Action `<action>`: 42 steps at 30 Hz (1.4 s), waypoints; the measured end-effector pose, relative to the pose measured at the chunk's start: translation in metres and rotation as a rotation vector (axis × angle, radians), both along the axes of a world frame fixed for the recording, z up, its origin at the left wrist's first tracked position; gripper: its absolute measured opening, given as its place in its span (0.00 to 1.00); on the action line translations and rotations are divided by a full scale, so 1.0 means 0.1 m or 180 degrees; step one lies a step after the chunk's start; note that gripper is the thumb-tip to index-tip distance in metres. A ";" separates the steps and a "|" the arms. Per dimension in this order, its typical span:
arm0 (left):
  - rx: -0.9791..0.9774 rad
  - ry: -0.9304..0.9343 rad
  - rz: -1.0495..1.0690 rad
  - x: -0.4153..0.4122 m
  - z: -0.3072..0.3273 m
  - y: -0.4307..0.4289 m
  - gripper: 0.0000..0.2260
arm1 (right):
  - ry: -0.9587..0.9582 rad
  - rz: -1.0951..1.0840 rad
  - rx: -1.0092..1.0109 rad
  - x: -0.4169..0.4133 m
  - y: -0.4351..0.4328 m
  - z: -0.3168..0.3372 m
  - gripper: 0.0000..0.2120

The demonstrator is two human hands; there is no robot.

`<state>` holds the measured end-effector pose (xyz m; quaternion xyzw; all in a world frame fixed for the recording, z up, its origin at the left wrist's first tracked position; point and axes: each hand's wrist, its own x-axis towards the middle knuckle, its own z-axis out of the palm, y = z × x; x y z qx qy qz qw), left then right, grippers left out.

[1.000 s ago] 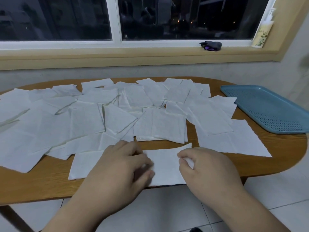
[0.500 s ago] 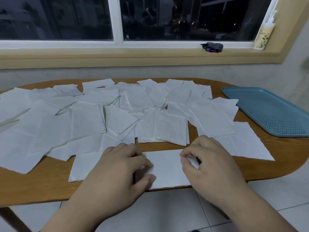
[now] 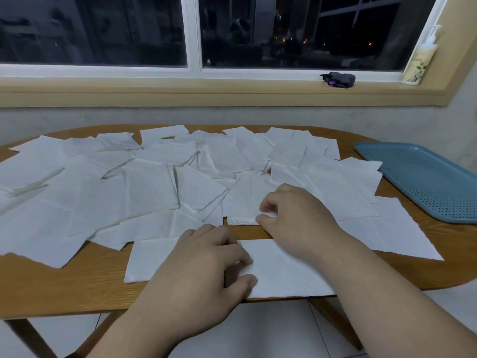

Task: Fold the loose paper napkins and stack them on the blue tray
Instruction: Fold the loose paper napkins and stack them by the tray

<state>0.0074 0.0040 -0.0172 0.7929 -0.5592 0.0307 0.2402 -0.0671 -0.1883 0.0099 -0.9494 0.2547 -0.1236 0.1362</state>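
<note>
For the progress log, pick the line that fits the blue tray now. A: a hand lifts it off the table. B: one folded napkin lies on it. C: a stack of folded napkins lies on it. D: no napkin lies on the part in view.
D: the blue tray shows only its bare perforated floor, while the napkins all lie on the table.

Oval wooden table (image 3: 77, 288) under scattered white napkins (image 3: 149, 192), blue tray (image 3: 423, 177) at right.
</note>
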 end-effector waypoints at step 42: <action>-0.0732 -0.0955 0.0765 -0.03 0.05 -0.47 0.06 | -0.0482 0.0062 0.0095 -0.76 0.31 0.09 0.15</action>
